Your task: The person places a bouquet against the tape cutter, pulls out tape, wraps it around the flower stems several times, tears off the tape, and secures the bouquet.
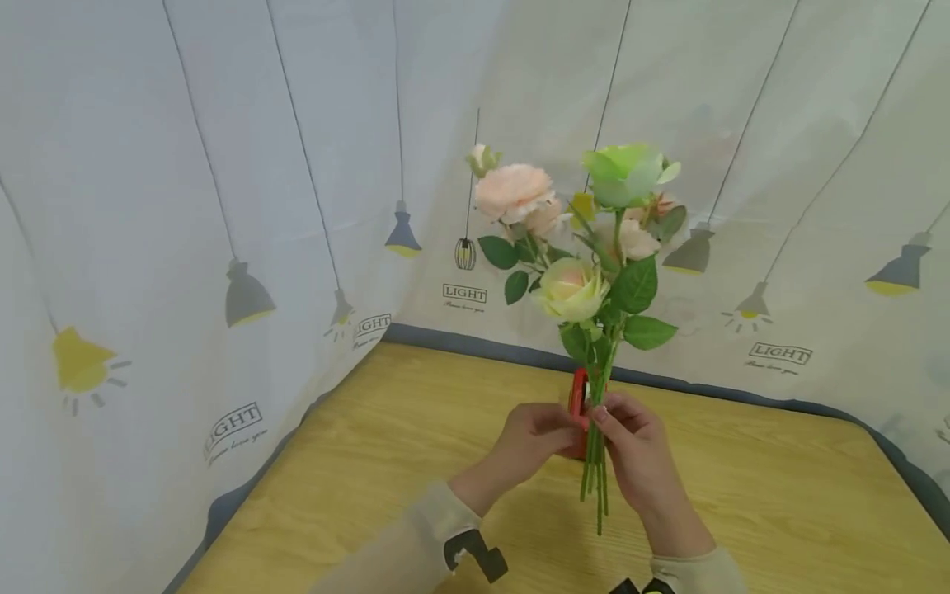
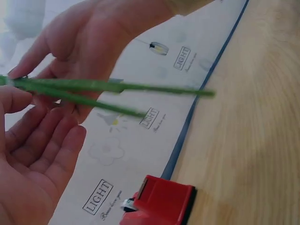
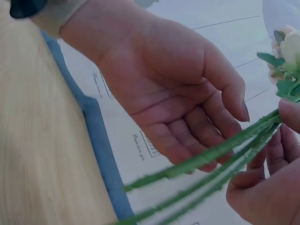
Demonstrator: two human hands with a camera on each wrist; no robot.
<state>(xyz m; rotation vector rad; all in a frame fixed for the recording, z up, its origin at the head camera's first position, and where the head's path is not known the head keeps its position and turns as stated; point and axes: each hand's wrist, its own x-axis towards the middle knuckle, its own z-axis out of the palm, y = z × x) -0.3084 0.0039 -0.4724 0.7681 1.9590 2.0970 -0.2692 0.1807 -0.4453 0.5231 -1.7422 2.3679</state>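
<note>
Upright in my right hand [image 1: 638, 445] is a bunch of artificial flowers [image 1: 571, 289] with pink, cream and green blooms. Its thumb and fingers pinch the green stems [image 1: 596, 462] below the leaves, and the stem ends hang free. My left hand [image 1: 530, 441] is beside the stems, palm toward them. In the right wrist view the left hand [image 3: 168, 89] has loosely bent fingers, their tips close behind the stems; whether they touch cannot be told. A small pale band [image 2: 9, 82] shows on the stems in the left wrist view. Behind the hands stands a red tape dispenser [image 1: 577, 404], partly hidden.
The wooden table [image 1: 416, 412] has a dark blue edge strip [image 1: 475, 351] along the back. White cloth walls [image 1: 334, 148] printed with lamps and lettering rise behind and at the left. Black straps [image 1: 475, 554] sit on the pale sleeves.
</note>
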